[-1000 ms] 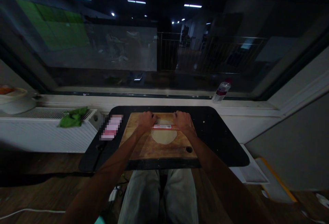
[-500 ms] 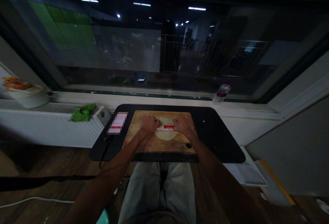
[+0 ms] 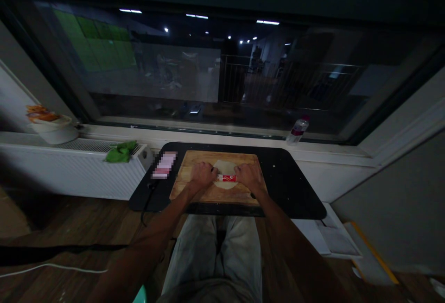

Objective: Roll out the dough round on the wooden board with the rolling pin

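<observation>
A pale, flat sheet of dough [image 3: 225, 166] lies on a wooden cutting board [image 3: 212, 196]. Across it rests a slim cylinder with a red-and-white label [image 3: 228, 178], used like a rolling pin between my two hands. Curled fingers of my left hand [image 3: 203, 174] close over its left end. At the other end, my right hand [image 3: 249, 174] is closed in the same way. The cylinder's ends are hidden under the fingers, so I cannot tell whether it is a bottle or a wrapped rod.
The board sits on a black table [image 3: 292, 187]. A blurred-out phone-like item [image 3: 164, 165] lies left of the board. On the windowsill stands a plastic bottle [image 3: 297, 130]. A green cloth [image 3: 121, 152] and a white tub [image 3: 55, 129] rest on the radiator [image 3: 73, 168].
The cylinder has rolled slightly toward me over the dough, and a different side of its label faces up. Both hands moved with it. The head view has shifted a little.
</observation>
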{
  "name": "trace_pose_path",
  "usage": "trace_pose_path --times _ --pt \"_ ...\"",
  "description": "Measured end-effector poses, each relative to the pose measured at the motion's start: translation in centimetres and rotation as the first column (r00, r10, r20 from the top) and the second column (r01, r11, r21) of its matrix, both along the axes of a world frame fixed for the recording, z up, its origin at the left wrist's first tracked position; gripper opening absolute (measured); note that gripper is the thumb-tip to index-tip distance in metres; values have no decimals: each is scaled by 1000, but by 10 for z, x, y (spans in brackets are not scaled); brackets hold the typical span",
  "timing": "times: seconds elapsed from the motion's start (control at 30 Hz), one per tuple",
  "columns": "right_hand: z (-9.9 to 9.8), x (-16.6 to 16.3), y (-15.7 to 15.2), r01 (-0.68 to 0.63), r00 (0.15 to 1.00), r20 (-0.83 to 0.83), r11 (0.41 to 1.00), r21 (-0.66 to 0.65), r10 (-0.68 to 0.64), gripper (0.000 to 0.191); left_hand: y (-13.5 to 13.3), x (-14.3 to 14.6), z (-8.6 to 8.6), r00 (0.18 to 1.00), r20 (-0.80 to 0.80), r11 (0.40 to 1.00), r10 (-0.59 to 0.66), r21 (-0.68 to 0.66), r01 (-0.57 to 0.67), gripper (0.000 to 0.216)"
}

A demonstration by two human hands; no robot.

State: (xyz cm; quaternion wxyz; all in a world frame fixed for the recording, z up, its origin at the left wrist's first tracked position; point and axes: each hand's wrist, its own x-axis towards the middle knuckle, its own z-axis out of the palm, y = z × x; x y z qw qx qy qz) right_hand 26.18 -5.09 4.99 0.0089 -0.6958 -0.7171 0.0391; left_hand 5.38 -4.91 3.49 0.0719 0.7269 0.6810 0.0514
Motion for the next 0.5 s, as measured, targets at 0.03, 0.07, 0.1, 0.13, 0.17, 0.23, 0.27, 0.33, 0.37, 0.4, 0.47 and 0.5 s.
trace_pose_path --times 0.03,0.07,0.1,0.13,0.17,0.23,0.27,0.33,0.37,0.4,0.47,0.5 --pt "-1 0 -1 7 1000 -5 1000 4 -7 51 -1 0 0 1000 -1 1000 -1 1 1 51" --pt "-2 0 -2 12 1000 -10 1000 7 -12 51 -2 0 0 1000 -3 1000 -3 3 3 51" --pt "-3 0 -2 16 1000 -15 1000 9 -16 50 -4 0 0 1000 -5 1000 -6 5 6 52" --pt "-4 0 -3 20 1000 -20 1000 10 -19 50 -5 -1 0 1000 -7 1000 -8 6 8 52" --pt "-5 0 -4 23 999 -25 1000 11 -22 49 -6 -1 0 1000 -9 1000 -7 6 7 52" --pt "-6 0 -6 28 999 -34 999 16 -28 48 -9 -2 0 1000 -12 1000 -5 8 5 52" --pt "-6 0 -7 33 999 -37 999 19 -33 48 -11 -2 0 1000 -13 1000 -6 8 6 52" --pt "-7 0 -9 45 998 -41 999 23 -44 48 -13 -3 0 1000 -13 1000 -6 12 6 52" --pt "-7 -1 -11 51 998 -42 998 24 -50 48 -14 -3 0 1000 -13 1000 -6 14 6 51" --pt "-6 -1 -12 55 998 -43 998 26 -54 47 -15 -3 -1 1000 -15 1000 -4 15 5 51" --pt "-5 -2 -15 59 997 -42 998 31 -58 47 -16 -2 -1 1000 -20 1000 5 21 -5 51" --pt "-4 -3 -16 61 997 -41 998 34 -60 48 -17 -1 -2 1000 -20 1000 12 28 -12 51"
